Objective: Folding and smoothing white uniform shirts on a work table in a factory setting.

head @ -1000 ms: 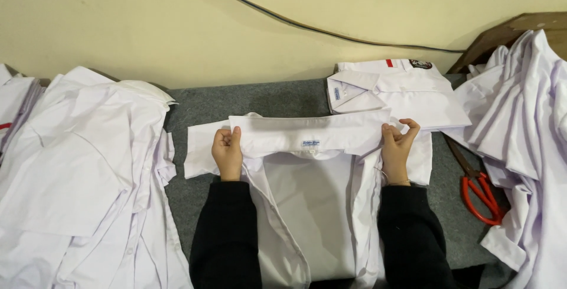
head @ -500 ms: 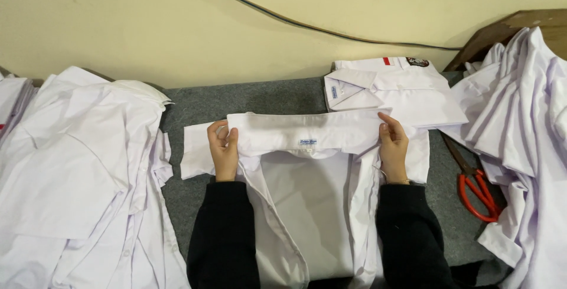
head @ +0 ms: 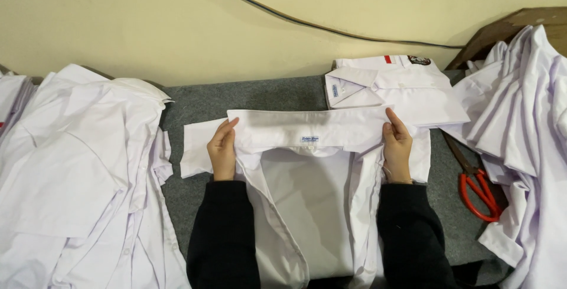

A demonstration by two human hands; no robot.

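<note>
A white shirt (head: 307, 206) lies open-fronted on the grey felt table (head: 266, 97), collar end away from the person. Its collar (head: 307, 130) is stretched flat as a long band across the top of the shirt, with a small label at its middle.

The left hand (head: 222, 150) sits at the left end of the collar, fingers closed over the band's edge and pinching the cloth. The right hand (head: 397, 147) sits at the right end of the collar, fingers laid along the band and thumb beneath, likewise clamped on the cloth. Both arms wear dark sleeves (head: 227, 236).

Positions relative to the white shirt:
- Left of it: a loose heap of white shirts (head: 77, 177), touching the shirt's left sleeve edge or nearly so; contact cannot be confirmed.
- Beyond its collar, to the right: a folded white shirt (head: 396, 88) with a red mark and a dark badge at its far edge.
- Right of it: red-handled scissors (head: 478, 185) on the felt, partly under a second pile of white garments (head: 525, 123).
- Far side: a cream wall with a dark cable (head: 295, 20) running across it.
</note>
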